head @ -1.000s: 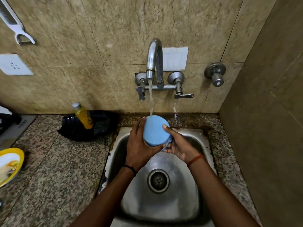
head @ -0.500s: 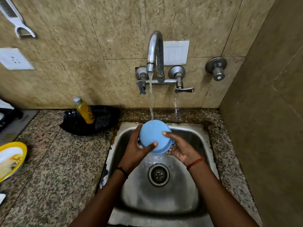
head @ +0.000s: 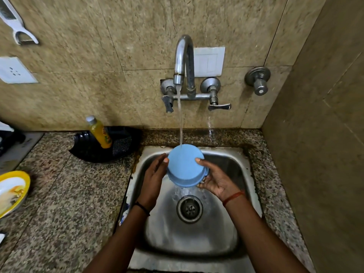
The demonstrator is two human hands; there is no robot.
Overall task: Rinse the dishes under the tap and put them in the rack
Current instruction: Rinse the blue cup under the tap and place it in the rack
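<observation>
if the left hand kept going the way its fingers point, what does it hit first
Probably the blue bowl: the left hand points up and slightly right, fingertips already at its side. Past that lies the sink back rim, though depth is unclear.

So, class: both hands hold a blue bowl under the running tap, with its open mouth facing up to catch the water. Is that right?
Not quite. The head view shows the blue bowl upside down, base facing up; water from the tap strikes the base. Both hands do hold it.

Beige stone-tile walls (head: 126,36) meet in a corner on the right. White switch plate (head: 211,61) behind the spout, socket plate (head: 13,70) far left. Speckled granite surface (head: 65,194). Dim, warm light.
</observation>
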